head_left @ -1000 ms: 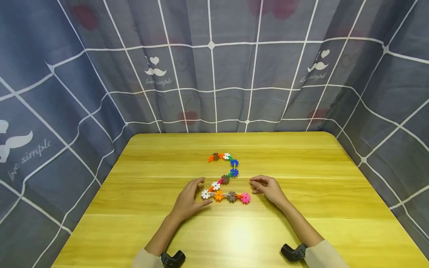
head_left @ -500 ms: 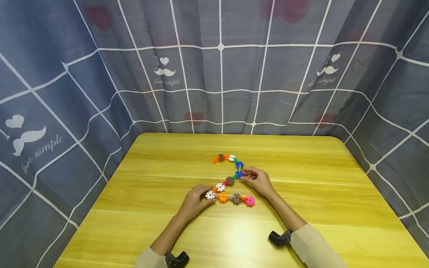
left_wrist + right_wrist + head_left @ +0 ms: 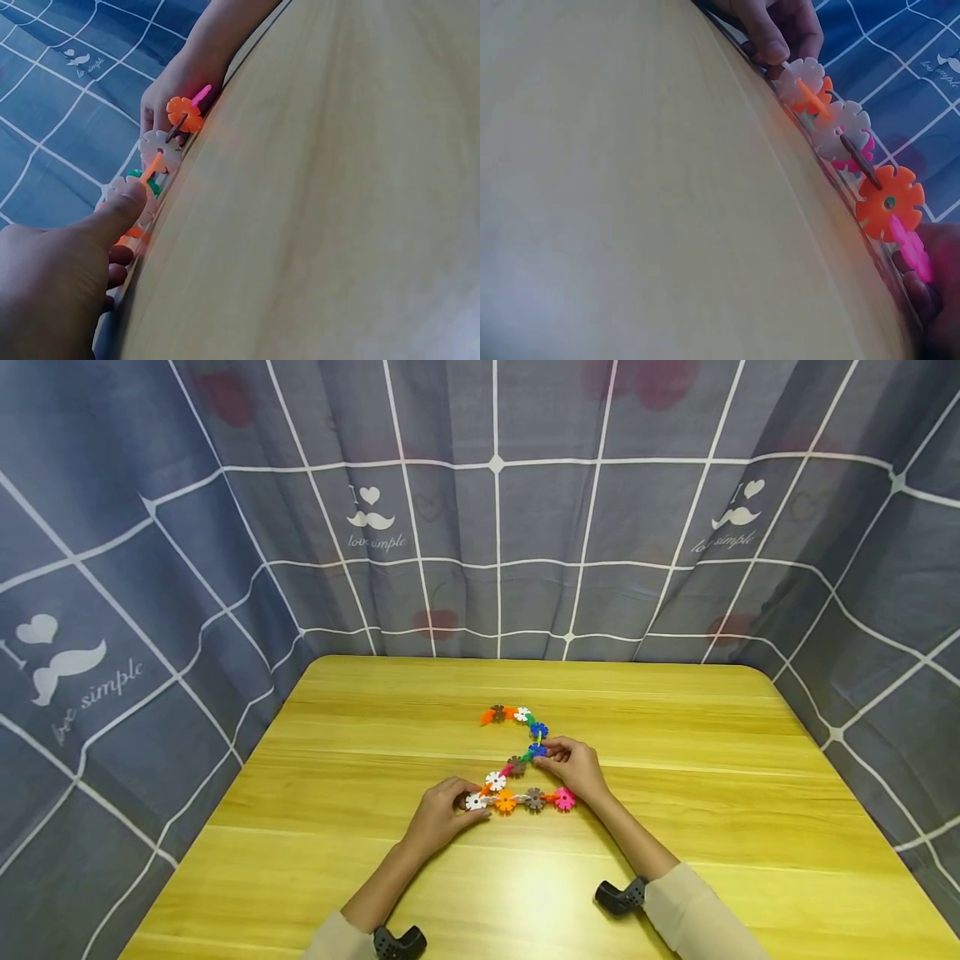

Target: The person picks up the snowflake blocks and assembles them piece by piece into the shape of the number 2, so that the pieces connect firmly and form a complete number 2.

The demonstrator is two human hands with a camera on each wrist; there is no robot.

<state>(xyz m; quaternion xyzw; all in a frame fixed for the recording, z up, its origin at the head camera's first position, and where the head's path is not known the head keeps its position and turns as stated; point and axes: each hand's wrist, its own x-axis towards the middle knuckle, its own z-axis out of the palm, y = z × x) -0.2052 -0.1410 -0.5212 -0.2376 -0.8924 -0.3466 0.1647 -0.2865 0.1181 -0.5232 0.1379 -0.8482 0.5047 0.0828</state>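
A chain of slotted snowflake discs lies on the wooden table in the shape of a figure 2. My left hand [image 3: 441, 817] pinches the white disc [image 3: 476, 802] at its lower left corner between thumb and fingers. On the chain's right side, my right hand [image 3: 579, 770] grips the lower blue disc [image 3: 537, 750]. The bottom row runs through an orange disc [image 3: 506, 802] and a grey-brown disc [image 3: 534, 800] to a pink disc [image 3: 565, 799]. Upright orange discs [image 3: 891, 202] link the flat ones in the right wrist view. The right fingertips are partly hidden there.
The yellow wood-grain table [image 3: 360, 718] extends around the chain on all sides. A grey-blue curtain [image 3: 450, 593] with white grid lines hangs behind and beside it. Black wrist devices [image 3: 621, 897] sit at both sleeves.
My right hand has moved away from me and left, onto the blue disc. My left hand has taken hold of the white corner disc. The bottom row has swung slightly, its pink end farther away.
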